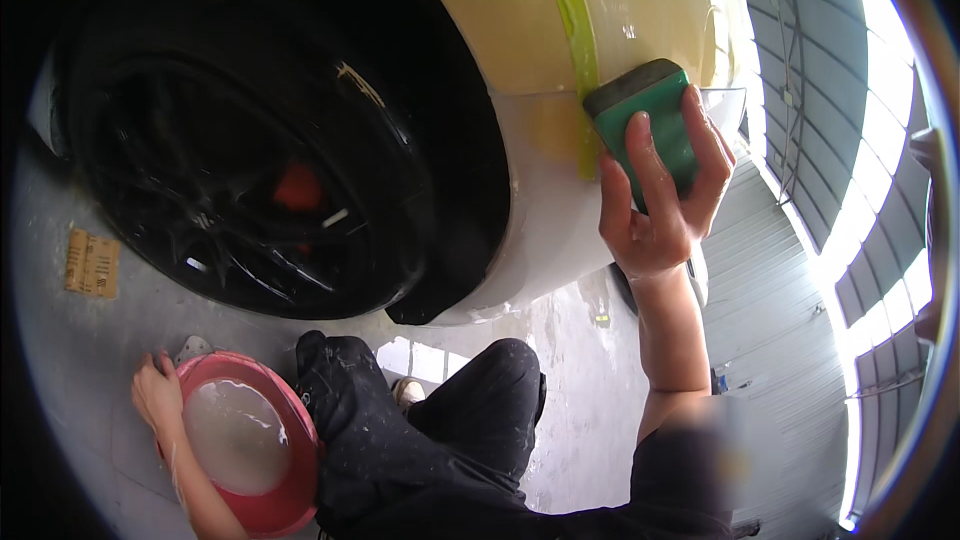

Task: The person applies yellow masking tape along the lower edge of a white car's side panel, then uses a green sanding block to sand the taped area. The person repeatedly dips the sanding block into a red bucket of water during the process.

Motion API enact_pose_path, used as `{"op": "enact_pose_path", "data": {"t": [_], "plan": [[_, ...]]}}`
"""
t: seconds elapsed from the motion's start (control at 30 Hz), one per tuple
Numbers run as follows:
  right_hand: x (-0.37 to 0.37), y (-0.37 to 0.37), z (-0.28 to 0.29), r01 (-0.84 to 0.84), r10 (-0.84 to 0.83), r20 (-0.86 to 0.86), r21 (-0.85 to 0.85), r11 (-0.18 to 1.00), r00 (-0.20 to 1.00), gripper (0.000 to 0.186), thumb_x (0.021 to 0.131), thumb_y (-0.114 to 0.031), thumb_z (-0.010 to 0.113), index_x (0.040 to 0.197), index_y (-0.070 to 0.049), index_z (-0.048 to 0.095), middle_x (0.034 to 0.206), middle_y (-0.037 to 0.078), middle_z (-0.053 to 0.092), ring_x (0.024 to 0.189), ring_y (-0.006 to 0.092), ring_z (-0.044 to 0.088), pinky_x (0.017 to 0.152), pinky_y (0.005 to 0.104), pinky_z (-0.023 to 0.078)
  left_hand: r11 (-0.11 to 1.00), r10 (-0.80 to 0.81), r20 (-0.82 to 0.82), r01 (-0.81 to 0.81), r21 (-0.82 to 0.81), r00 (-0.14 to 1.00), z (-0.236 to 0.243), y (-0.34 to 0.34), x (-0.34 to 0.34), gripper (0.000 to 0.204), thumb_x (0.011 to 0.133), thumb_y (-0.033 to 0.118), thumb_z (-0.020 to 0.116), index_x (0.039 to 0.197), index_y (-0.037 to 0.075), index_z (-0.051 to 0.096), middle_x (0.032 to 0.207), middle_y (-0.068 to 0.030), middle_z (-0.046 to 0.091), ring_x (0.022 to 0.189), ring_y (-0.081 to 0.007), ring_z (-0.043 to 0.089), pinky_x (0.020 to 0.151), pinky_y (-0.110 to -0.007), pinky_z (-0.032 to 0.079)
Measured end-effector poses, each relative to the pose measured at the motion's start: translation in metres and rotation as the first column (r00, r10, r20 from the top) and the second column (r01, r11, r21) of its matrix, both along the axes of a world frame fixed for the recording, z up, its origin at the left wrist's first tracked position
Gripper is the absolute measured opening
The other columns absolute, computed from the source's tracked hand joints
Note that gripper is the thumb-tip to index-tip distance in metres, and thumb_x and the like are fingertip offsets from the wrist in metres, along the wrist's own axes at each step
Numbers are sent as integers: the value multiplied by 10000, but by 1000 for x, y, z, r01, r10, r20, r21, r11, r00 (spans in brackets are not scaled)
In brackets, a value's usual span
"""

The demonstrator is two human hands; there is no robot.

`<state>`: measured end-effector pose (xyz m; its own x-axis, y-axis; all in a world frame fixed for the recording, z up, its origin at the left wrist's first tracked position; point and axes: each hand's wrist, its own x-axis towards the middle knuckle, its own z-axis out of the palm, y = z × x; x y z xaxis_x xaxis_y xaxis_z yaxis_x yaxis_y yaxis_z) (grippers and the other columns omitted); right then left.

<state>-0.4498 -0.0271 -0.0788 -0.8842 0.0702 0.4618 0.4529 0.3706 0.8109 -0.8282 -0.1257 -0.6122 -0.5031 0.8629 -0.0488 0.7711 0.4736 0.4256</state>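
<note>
Raised at the right, my right hand [662,180] grips a green sanding block [655,120] with a dark grey face. The dark face is against the car's body panel [640,0], beside a strip of yellow-green tape [570,20]. The panel is yellowish above and whitish below, and looks wet. Low on the left, my left hand [158,395] is closed at the rim of a pink basin [255,368] holding cloudy water. A small grey piece [194,347] lies by that rim, next to my left fingers; its kind is unclear.
A black wheel [230,200] fills the upper left, with a dark wheel arch around it. Flattened brown cardboard [92,263] lies on the grey floor [60,360]. My bent legs in dark trousers [410,440] are beside the basin. A corrugated wall [770,310] stands at the right.
</note>
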Motion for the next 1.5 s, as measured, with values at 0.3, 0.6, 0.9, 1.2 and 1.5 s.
{"op": "enact_pose_path", "data": {"t": [0.3,0.6,0.9,1.2,1.5], "plan": [[-12,2,8,-84,83,49,21,996,995,426,801,-92,851,1221,-127,795,1398,245,620,1203,424,645,1015,486,552,999,21,-13,-22,-24,1000,2,-1,0,359,1014,339,623,1027,-3,730,964,-258,747,881,-471,724,761,-565,569],[-38,23,31,48,-48,0,-17,999,999,462,759,-61,863,1209,-148,812,1391,221,636,1145,405,667,942,479,581,999,39,-2,-39,-13,999,8,0,1,352,984,335,656,1034,0,751,935,-257,752,877,-462,735,773,-549,582],[-84,25,40,-49,48,-8,-83,995,999,452,749,-42,842,1191,-125,798,1357,206,655,1141,404,671,973,486,562,994,72,19,-74,83,997,18,-5,5,373,958,366,679,953,1,756,913,-244,757,857,-450,748,787,-546,593],[-51,-9,29,-116,130,104,-129,985,986,373,730,-33,861,1087,-134,825,1358,215,670,1188,421,682,954,513,597,993,14,52,-20,120,999,17,-6,1,364,947,361,689,946,5,763,912,-242,759,840,-445,747,773,-528,598],[-22,28,42,1,7,60,-126,992,998,425,756,-90,862,1174,-156,819,1387,141,658,1133,356,662,938,465,560,1000,-5,6,5,19,1000,16,-2,3,393,980,369,664,1054,-3,766,984,-251,766,921,-441,747,815,-540,583]]}}
